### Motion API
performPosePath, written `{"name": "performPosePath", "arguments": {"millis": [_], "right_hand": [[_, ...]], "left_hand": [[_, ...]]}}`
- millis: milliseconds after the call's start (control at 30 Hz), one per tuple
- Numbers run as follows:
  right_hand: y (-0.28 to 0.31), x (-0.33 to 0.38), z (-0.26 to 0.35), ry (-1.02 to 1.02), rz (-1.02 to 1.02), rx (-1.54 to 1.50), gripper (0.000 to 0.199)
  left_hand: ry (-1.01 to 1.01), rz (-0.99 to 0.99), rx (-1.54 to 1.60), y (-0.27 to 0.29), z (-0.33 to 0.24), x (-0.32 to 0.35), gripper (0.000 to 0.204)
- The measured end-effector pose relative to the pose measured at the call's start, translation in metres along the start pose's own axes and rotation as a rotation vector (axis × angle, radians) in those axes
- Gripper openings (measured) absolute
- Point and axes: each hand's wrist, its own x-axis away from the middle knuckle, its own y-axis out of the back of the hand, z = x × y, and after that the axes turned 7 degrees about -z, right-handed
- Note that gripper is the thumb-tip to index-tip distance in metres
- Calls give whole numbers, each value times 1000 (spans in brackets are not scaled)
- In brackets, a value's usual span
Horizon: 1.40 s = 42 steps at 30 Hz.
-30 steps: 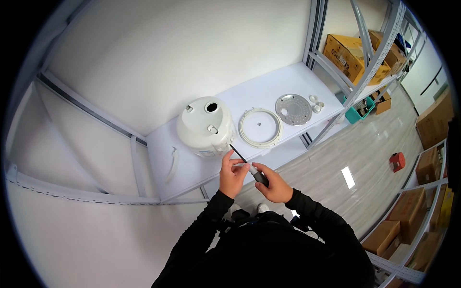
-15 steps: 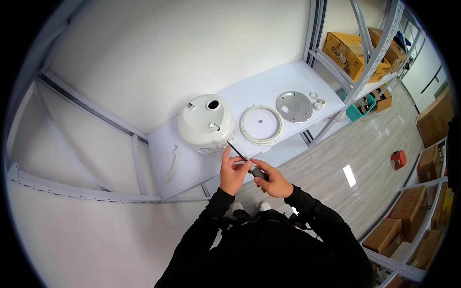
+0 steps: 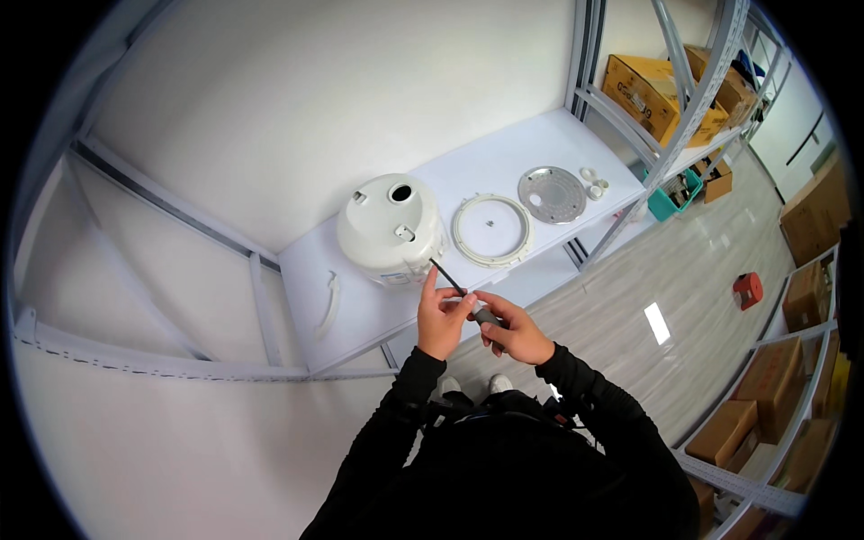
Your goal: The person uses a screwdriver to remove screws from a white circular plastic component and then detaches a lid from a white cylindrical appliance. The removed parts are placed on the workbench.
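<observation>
A screwdriver (image 3: 449,276) with a black shaft and grey handle slants in front of me. My right hand (image 3: 524,337) is closed around its handle. My left hand (image 3: 438,326) pinches it where shaft meets handle, index finger stretched along toward the tip. That tip is at the lower right side of a white, dome-shaped appliance housing (image 3: 382,243) with a round dark hole on top; whether it touches, I cannot tell. To the right of the housing lies a white ring (image 3: 492,262), and inside it a few small dark pieces (image 3: 490,224), perhaps screws.
Beyond the ring lie a perforated silver disc (image 3: 560,200) and several small white parts (image 3: 596,191). A curved white strip (image 3: 330,308) rests at the left of the white table (image 3: 306,261). Shelving with cardboard boxes (image 3: 769,387) and a red object (image 3: 748,290) on the floor stand right.
The view has shifted slightly. Both hands keep their hold on the screwdriver, its tip still at the housing's side; the right fingers have shifted a little on the handle.
</observation>
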Motion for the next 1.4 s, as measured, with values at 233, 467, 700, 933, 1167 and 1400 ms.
{"name": "performPosePath", "arguments": {"millis": [233,467,700,933,1167,1400], "right_hand": [[4,-5,20,-242,50,-434,60],[10,-10,23,-227,1,-293,57],[-8,3,28,603,-267,1227,62],[3,1,9,303,-195,167,49],[29,5,21,-310,-34,-511,40],[25,10,13,171,-161,311,40]], "left_hand": [[31,-30,5,-2,-2,-1,90],[48,-66,81,-12,-5,-1,89],[358,-22,273,-8,9,-4,49],[366,-33,344,-8,13,-7,29],[398,7,534,-13,9,-4,24],[313,13,428,-14,9,1,32]]}}
